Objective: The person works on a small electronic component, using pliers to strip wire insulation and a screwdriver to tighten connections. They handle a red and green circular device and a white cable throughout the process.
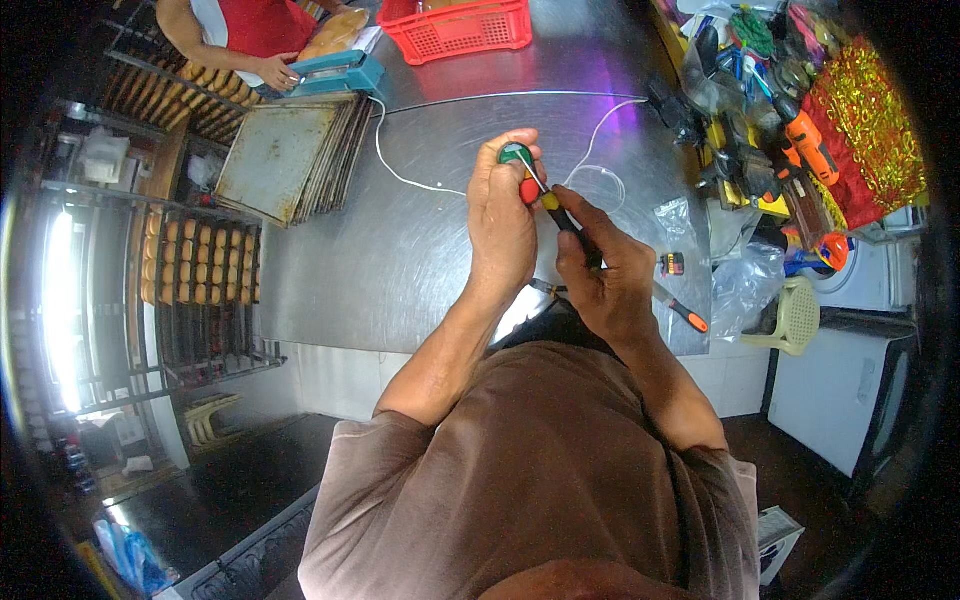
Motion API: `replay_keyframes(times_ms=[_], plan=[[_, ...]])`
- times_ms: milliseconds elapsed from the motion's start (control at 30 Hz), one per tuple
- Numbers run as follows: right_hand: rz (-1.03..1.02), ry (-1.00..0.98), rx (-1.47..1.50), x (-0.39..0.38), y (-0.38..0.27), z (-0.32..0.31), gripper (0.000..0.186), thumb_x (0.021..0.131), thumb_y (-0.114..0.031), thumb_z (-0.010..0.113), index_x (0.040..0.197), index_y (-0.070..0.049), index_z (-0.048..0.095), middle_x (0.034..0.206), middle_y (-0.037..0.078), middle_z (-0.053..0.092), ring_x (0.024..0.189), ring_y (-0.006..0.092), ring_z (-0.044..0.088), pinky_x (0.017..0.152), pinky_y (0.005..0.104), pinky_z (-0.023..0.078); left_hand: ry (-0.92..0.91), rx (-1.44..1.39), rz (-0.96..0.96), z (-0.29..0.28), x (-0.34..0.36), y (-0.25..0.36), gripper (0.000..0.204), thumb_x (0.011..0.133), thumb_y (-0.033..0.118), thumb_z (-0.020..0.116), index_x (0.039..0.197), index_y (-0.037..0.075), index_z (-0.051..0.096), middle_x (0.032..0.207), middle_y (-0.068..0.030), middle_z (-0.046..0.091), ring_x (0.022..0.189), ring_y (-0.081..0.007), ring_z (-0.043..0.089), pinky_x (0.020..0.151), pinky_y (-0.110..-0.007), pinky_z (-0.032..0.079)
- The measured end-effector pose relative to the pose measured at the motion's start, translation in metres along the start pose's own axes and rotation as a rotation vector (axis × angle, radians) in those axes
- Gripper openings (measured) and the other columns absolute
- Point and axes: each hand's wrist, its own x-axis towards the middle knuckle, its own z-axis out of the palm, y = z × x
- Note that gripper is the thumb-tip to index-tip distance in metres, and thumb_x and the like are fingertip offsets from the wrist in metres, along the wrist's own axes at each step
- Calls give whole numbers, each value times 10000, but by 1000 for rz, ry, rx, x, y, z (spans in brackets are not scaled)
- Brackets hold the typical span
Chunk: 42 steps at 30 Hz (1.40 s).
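Note:
My left hand (500, 210) is closed around a small round part with a green top (512, 152) and a red piece (529, 190). My right hand (610, 265) grips a screwdriver (562, 219) with a black and yellow handle, its thin shaft reaching to the green part. Beneath both hands is a steel table (420, 290). Right of my right hand lie a small dark jar (671, 264) and an orange-handled tool (692, 318). A white cable (405, 178) runs across the tabletop.
A co-worker's red apron (260, 30) shows at back left beside a blue device (335, 72), near stacked trays (258, 160) and a red basket (450, 45). A bread rack (200, 262) stands left. Tools, including an orange drill (812, 145), crowd the right, near a plastic stool (795, 315).

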Motion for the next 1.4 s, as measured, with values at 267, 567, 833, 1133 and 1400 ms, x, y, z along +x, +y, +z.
replay_keyframes(times_ms=[267, 567, 833, 1133, 1400], plan=[[-38, 53, 14, -3, 7, 0, 342, 886, -120, 587, 1225, -89, 608, 983, 169, 693, 777, 308, 700, 659, 367, 543, -2, 19, -5, 6, -2, -2, 311, 906, 67, 360, 1142, -33, 535, 950, -87, 550, 817, -150, 524, 768, -264, 433], [-66, 83, 45, -5, 11, 2, 351, 902, -74, 576, 1246, -15, 609, 891, 100, 698, 646, 65, 562, 595, 237, 466, -9, 35, -6, 8, -5, -1, 298, 922, 66, 358, 1144, -29, 534, 955, -87, 548, 829, -150, 524, 771, -263, 430], [-66, 95, 12, -4, 13, 1, 333, 873, -108, 596, 1203, -72, 627, 930, 175, 693, 769, 317, 695, 660, 364, 543, -22, 76, -4, 3, -3, -9, 280, 926, 70, 377, 1135, -28, 534, 946, -78, 550, 825, -140, 527, 782, -259, 434], [-9, 72, -12, -6, 13, -3, 343, 864, -80, 593, 1205, -80, 628, 868, 169, 688, 688, 301, 683, 618, 366, 537, -14, 100, -51, 3, 0, -18, 287, 923, 101, 370, 1117, -23, 540, 925, -69, 551, 797, -130, 522, 729, -244, 429], [10, 65, -43, -6, 12, -9, 320, 851, -52, 597, 1168, -53, 646, 864, 170, 695, 684, 286, 692, 614, 352, 538, -17, 27, -118, 3, -1, -25, 303, 909, 141, 389, 1103, -25, 550, 895, -58, 553, 764, -122, 499, 696, -242, 411]])
